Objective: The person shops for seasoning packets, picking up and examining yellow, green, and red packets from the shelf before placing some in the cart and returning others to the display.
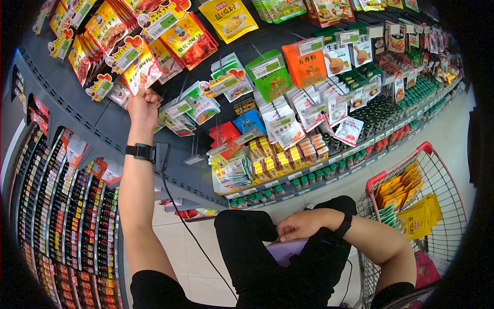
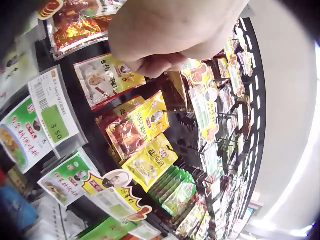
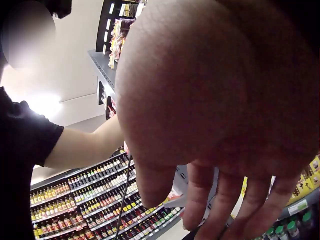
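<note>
My left hand (image 1: 142,109) reaches up to the shelf rack, its fingers curled at the lower edge of a red-and-white seasoning packet (image 1: 141,72) that hangs among others. In the left wrist view the curled fingers (image 2: 159,65) overlap the corner of a white-and-yellow packet (image 2: 107,80). My right hand (image 1: 303,225) is low over the lap, between black-clothed legs, close over a flat purple thing (image 1: 288,251). Seen from the right wrist, the fingers (image 3: 197,195) of that hand hang loosely, slightly spread.
A wire shopping cart (image 1: 455,188) at the right holds orange packets (image 1: 401,188) and yellow packets (image 1: 419,219). Spice packets hang on hooks, with price tags in front. Bottles (image 1: 67,201) fill shelves at the left. A black cable (image 1: 193,239) runs down from the left wrist.
</note>
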Available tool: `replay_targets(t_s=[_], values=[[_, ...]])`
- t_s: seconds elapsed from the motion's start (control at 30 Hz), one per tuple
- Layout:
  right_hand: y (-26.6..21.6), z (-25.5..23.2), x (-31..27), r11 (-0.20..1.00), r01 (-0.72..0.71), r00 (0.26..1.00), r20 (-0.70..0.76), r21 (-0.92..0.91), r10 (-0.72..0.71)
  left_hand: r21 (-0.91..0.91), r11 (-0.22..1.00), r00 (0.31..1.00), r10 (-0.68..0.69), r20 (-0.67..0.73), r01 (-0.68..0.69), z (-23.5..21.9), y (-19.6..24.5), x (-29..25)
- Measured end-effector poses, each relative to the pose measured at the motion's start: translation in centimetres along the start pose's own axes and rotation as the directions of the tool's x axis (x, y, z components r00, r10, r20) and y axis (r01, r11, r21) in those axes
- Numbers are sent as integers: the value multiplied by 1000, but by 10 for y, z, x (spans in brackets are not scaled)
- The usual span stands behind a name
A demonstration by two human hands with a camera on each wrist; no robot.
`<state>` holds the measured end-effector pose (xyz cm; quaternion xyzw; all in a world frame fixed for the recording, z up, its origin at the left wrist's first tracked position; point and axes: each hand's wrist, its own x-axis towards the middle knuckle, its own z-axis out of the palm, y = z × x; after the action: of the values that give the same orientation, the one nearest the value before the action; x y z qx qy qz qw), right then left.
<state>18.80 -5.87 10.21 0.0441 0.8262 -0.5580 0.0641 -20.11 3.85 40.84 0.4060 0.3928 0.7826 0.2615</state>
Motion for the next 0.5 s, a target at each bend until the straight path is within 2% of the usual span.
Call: replay_targets(t_s=[0.1,0.2,0.33,0.43,0.5], values=[[-3,-2,-1,1000,-14,1000,3,20,14,7,999,999,-33,16,33,3,4,9],[-3,-2,-1,1000,-15,1000,8,10,15,7,999,997,-53,-59,54,10,7,12],[-9,-5,-4,1000,-15,1000,11,0,15,24,999,998,-23,-51,24,3,5,17],[-11,-5,-5,1000,-16,1000,0,-14,16,16,999,997,-39,-66,41,-6,-3,25],[-12,-5,-5,1000,-20,1000,0,-18,20,2,997,997,-79,-21,79,-8,-2,25]])
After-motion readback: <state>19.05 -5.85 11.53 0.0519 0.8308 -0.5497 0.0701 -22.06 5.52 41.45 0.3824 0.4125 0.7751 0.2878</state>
